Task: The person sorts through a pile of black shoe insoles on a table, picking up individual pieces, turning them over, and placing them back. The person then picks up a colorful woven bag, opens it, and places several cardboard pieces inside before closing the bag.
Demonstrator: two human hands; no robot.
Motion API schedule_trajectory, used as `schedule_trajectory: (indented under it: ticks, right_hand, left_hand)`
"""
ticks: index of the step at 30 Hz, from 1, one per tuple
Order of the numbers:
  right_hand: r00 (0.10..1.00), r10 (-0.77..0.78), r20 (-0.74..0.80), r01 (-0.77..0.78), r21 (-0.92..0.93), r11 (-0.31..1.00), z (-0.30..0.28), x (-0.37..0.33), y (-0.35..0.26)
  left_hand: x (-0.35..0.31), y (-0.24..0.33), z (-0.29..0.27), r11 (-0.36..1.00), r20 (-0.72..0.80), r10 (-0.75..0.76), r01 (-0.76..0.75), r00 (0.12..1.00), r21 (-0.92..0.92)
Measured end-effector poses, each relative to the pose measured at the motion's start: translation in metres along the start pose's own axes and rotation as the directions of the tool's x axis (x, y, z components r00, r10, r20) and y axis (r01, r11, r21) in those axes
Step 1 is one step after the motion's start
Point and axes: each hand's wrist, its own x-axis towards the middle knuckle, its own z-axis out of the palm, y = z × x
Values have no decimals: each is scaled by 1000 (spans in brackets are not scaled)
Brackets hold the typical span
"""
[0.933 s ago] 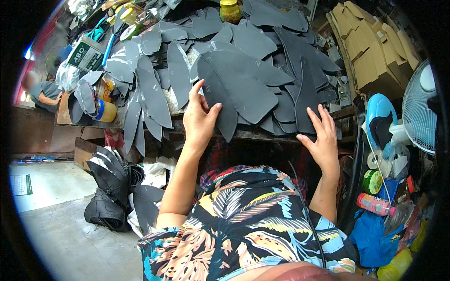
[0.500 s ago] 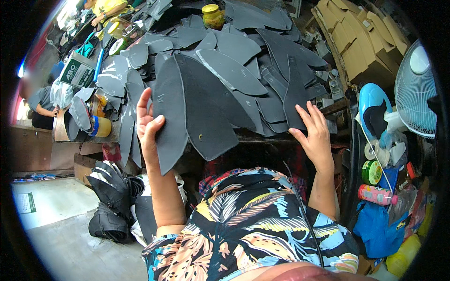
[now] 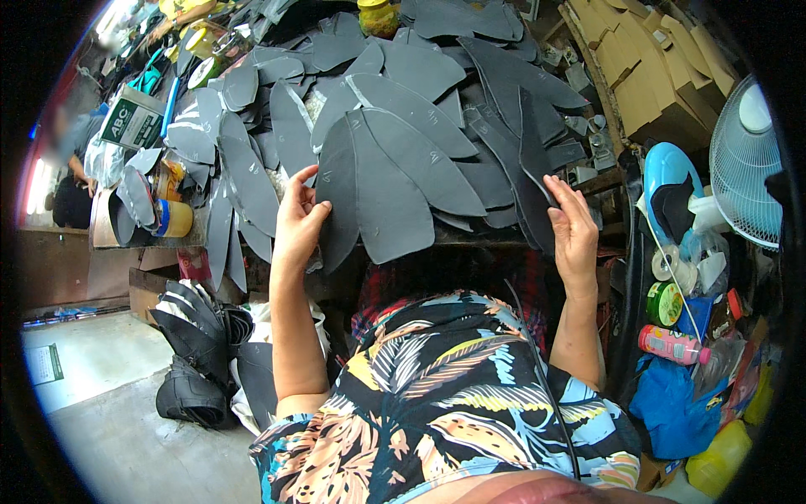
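Observation:
At the near edge of the heaped table, my left hand (image 3: 300, 220) pinches the left edge of a dark grey leaf-shaped sheet piece (image 3: 338, 197), thumb in front and fingers partly behind. Overlapping it on the right is a wide grey cut piece (image 3: 388, 197), its rounded lower end over the table edge. My right hand (image 3: 575, 231) is beside a narrow dark piece (image 3: 534, 160). Its fingers are stretched out, their tips against that piece's right edge; the thumb is partly hidden. Several similar flat pieces (image 3: 420, 105) with pale pen marks lie beneath and beyond.
Jars, including a yellow-topped one (image 3: 175, 218), and a green-and-white can (image 3: 133, 122) stand on the left. Folded cardboard (image 3: 655, 76) lies back right, above a fan (image 3: 747, 160). A pink bottle (image 3: 673, 344) and bags are lower right. Another person (image 3: 75, 155) sits far left.
The dark and wide pieces at my left hand have swung right and settled onto the pile. My left hand moved right and closed on the edge. My right hand's fingers drew together.

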Motion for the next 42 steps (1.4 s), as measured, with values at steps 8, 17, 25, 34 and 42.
schedule_trajectory:
  ticks: [8, 17, 25, 34, 42]
  right_hand:
    - [979, 152, -134, -126, 185, 975, -4, -7, 1]
    - [820, 305, -484, -115, 383, 917, -8, 2, 1]
    - [914, -390, 113, 389, 30, 921, 17, 32, -53]
    - [896, -356, 264, 334, 124, 934, 24, 29, -51]
    - [964, -221, 148, 238, -107, 965, -18, 76, 13]
  left_hand:
    - [3, 2, 20, 785, -188, 363, -191, 913, 590]
    - [11, -8, 48, 550, -84, 587, -320, 805, 771]
    - [10, -12, 50, 544, -85, 592, -320, 802, 776]
    - [10, -12, 50, 511, -71, 611, -324, 789, 797]
    - [11, -12, 52, 505, -75, 606, -310, 792, 805]
